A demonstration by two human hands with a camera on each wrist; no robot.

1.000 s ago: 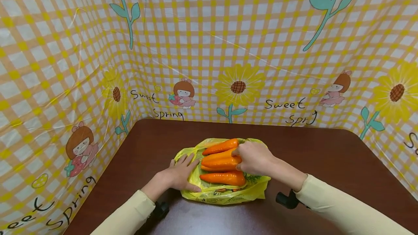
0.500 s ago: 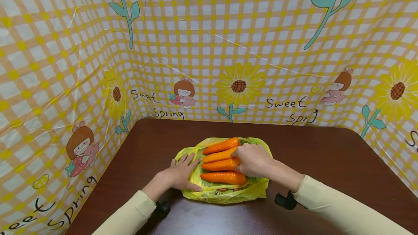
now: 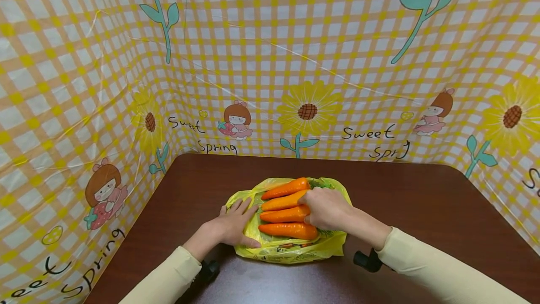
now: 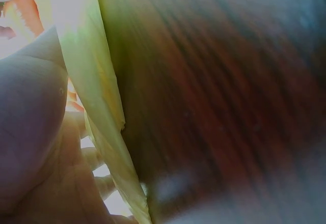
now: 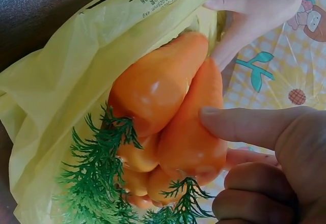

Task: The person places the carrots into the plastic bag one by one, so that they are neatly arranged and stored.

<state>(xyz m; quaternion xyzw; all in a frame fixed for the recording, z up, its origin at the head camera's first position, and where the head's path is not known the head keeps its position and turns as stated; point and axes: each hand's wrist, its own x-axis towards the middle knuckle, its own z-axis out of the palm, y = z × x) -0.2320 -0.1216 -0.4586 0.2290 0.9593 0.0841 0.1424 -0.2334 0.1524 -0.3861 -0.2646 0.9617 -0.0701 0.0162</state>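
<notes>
Plump orange carrots, with glossy skins that look like toys, lie side by side on a yellow plastic bag (image 3: 295,258). My right hand (image 3: 329,208) pinches the thick end of one carrot (image 3: 282,213), second from the front; the right wrist view shows the thumb pressing its side. Beside it lie the front carrot (image 3: 288,230), a lighter orange carrot (image 3: 284,201) and the rearmost carrot (image 3: 287,188). Feathery green tops (image 5: 97,178) spill out below the thick ends. With fingers spread, my left hand (image 3: 236,224) rests on the bag's left end.
The bag lies on a dark brown wooden table (image 3: 401,191). A checked yellow cloth (image 3: 354,50) with sunflowers walls in the back and both sides. Black wrist mounts (image 3: 368,261) sit under the forearms.
The two middle carrots, bunched together a second ago, now lie spread apart in a row. My right hand has shifted only slightly; the left hand has stayed in place.
</notes>
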